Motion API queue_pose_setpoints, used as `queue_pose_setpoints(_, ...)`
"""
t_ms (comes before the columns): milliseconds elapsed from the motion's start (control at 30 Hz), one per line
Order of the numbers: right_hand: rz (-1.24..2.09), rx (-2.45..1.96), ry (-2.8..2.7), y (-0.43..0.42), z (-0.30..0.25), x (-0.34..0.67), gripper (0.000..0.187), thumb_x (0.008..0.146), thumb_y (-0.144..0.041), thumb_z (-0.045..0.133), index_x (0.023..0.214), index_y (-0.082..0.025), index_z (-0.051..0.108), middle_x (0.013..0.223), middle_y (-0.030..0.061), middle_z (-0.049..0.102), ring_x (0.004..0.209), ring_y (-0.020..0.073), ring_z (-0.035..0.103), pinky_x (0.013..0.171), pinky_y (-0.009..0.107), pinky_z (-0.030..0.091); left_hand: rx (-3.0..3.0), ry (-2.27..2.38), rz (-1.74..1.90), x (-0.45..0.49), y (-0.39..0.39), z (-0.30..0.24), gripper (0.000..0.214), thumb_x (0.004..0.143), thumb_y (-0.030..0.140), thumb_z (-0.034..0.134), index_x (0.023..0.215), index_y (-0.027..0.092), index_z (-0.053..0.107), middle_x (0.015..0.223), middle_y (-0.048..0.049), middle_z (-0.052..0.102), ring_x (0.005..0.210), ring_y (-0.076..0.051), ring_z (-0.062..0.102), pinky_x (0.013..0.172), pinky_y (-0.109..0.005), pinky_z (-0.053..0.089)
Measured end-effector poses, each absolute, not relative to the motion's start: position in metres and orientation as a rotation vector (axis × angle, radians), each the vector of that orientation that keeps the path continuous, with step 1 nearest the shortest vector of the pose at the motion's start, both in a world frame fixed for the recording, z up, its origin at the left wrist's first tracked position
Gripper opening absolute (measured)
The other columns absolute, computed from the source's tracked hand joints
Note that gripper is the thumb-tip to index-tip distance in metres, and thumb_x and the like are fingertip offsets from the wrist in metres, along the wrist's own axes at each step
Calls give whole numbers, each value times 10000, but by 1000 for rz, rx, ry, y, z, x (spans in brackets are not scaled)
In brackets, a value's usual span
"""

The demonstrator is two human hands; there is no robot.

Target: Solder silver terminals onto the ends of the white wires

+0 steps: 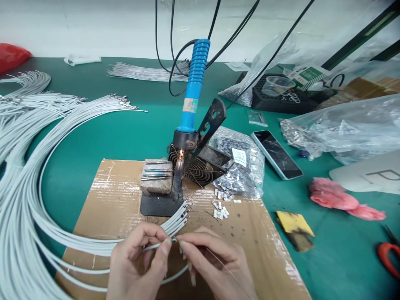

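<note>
My left hand (139,260) pinches a thin white cable (152,246) close to its end, between thumb and forefinger. Facing it, my right hand (215,260) has thumb and forefinger closed at the cable's tip. A thin pale wire (223,265) runs back across the right palm; whether the fingertips grip this wire or the cable tip is too small to tell. Just behind my fingers lie more white cable ends (176,221) in a bundle. Beyond them a blue-handled soldering iron (192,96) stands tip down in a black stand (161,205).
A cardboard sheet (103,200) lies under my hands. Looped white cables (28,166) fill the left side. Small white pieces (220,210) lie near a plastic bag of parts (250,166). Rightward are a phone (277,154), a yellow sponge (295,225), pink plastic (340,198) and red-handled scissors (387,254).
</note>
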State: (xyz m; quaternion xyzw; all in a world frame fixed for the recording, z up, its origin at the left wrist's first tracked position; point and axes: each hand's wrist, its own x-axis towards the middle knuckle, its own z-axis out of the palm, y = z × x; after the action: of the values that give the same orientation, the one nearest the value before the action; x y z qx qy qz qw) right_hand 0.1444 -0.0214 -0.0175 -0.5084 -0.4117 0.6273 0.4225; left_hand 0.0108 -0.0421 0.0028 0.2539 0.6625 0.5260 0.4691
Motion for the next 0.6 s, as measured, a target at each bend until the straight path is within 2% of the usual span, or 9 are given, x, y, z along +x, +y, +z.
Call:
queue_pose_setpoints(200,1565,-1222,-1034,-24,-21,142,80,799,-244,813,787,-288,879,655,-16,639,454,60,543,430,135,472,597,1608,1290,10,-41,4,113,633,203,819,610,186,710,531,34,653,472,-72,520,465,-122,404)
queue_pose_setpoints(433,1182,-1191,-1328,-26,-25,148,242,823,-129,766,897,-333,873,636,-18,693,507,107,592,496,179,485,551,1605,1309,12,-42,2,111,617,203,824,608,192,714,547,34,667,492,-71,537,474,-109,404)
queue_pose_setpoints(600,1235,-1227,-1284,-26,-28,147,210,829,-140,764,875,-310,877,646,-5,702,496,109,583,458,182,450,536,1606,1336,14,-42,2,102,617,198,815,597,199,716,533,44,655,480,-64,514,473,-101,401)
